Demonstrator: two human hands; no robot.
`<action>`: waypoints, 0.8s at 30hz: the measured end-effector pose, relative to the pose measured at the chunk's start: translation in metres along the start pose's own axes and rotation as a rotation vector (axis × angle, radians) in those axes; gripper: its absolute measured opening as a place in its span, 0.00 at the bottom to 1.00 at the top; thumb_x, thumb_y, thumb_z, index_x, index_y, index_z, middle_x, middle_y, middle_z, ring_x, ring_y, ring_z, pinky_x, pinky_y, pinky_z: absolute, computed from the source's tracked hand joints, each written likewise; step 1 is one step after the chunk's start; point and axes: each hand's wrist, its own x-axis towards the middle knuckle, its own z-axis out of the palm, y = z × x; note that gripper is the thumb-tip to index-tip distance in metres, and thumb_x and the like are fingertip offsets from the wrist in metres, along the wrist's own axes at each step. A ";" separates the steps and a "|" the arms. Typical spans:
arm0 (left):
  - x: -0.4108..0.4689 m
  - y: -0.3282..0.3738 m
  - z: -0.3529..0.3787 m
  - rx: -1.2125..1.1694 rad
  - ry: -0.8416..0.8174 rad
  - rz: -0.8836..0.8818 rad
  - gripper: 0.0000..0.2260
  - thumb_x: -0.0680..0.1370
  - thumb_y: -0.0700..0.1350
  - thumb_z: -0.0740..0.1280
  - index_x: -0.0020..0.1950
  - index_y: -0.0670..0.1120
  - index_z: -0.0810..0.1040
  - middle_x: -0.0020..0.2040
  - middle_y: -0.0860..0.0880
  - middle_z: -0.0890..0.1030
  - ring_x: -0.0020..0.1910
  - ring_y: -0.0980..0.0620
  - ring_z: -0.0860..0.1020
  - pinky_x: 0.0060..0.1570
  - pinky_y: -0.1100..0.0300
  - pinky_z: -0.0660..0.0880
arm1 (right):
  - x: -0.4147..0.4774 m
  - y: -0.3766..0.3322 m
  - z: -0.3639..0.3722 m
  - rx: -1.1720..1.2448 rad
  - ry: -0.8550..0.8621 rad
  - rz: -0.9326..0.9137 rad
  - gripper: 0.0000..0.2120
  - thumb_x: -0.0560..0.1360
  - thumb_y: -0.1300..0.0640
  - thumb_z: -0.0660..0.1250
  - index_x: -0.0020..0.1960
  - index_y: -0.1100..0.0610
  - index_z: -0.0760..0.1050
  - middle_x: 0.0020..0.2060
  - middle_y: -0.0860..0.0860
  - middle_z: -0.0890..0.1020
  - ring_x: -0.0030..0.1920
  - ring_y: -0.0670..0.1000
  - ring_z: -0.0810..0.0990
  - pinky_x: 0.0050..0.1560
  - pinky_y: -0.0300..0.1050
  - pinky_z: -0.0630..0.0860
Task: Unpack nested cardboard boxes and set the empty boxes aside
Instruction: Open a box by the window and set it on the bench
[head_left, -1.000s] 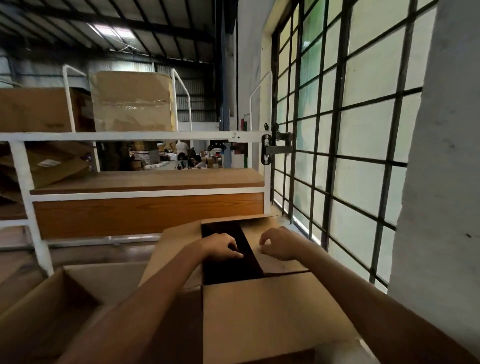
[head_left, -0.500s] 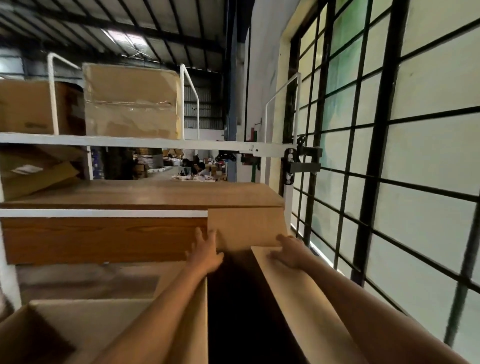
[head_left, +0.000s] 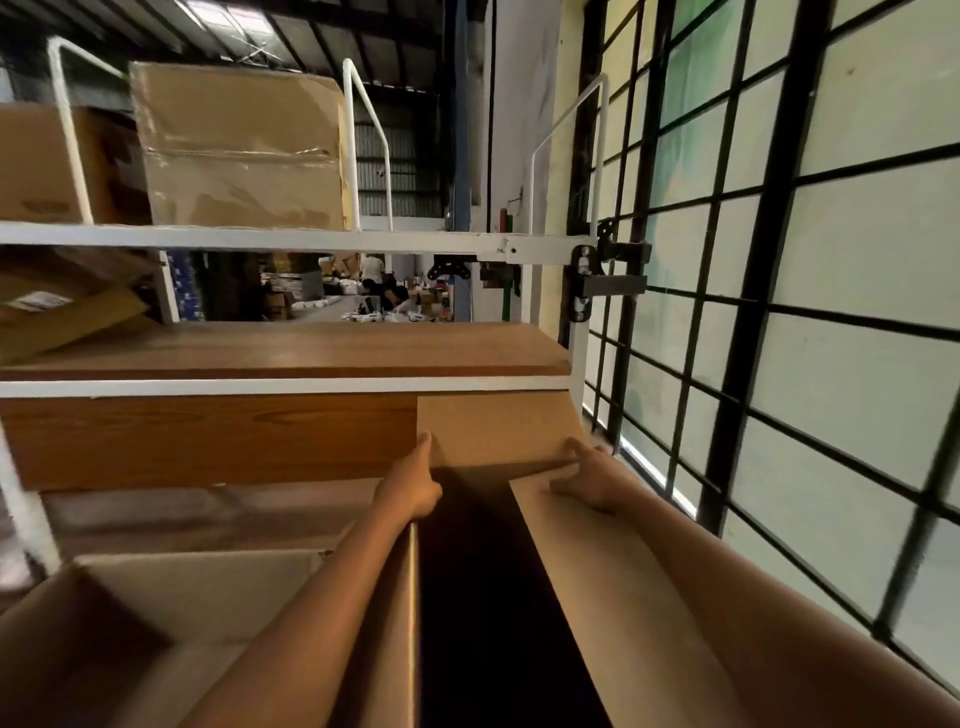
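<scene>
Your left hand (head_left: 410, 491) gripped the left flap (head_left: 400, 597) and your right hand (head_left: 589, 480) pressed the right flap (head_left: 597, 571) outward. You likely spread them to open the cardboard box (head_left: 498, 431) for reaching inside.

text: none readable | white label (head_left: 39, 300) on a flattened box, far left shelf: print too blurred | dark mark on far-left box (head_left: 47, 207): illegible

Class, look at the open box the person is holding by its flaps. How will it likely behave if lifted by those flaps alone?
The box is thin cardboard, so it is probably light for its size. The far flap stands up bent at its crease, so flaps likely flex rather than carry weight. With the left hand and right hand only at the top, it may sway or tip.
</scene>
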 end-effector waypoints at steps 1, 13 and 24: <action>-0.007 0.003 0.000 0.001 -0.003 -0.003 0.37 0.77 0.38 0.65 0.81 0.53 0.49 0.75 0.42 0.67 0.68 0.43 0.72 0.60 0.54 0.74 | -0.007 0.002 -0.001 -0.006 -0.002 0.003 0.35 0.72 0.42 0.69 0.74 0.47 0.59 0.70 0.56 0.65 0.64 0.57 0.72 0.58 0.51 0.72; -0.055 0.010 0.001 0.202 -0.074 0.026 0.15 0.77 0.45 0.68 0.63 0.51 0.74 0.54 0.49 0.78 0.49 0.50 0.78 0.52 0.51 0.79 | -0.074 0.009 0.002 -0.187 0.024 0.067 0.32 0.75 0.38 0.58 0.76 0.50 0.59 0.73 0.56 0.64 0.67 0.57 0.71 0.62 0.54 0.69; -0.030 0.013 0.007 0.236 0.004 0.078 0.09 0.81 0.53 0.62 0.51 0.49 0.76 0.44 0.51 0.78 0.42 0.53 0.76 0.43 0.55 0.74 | -0.049 0.005 0.002 -0.117 0.060 0.013 0.24 0.75 0.41 0.59 0.68 0.48 0.69 0.62 0.54 0.73 0.55 0.53 0.77 0.49 0.47 0.72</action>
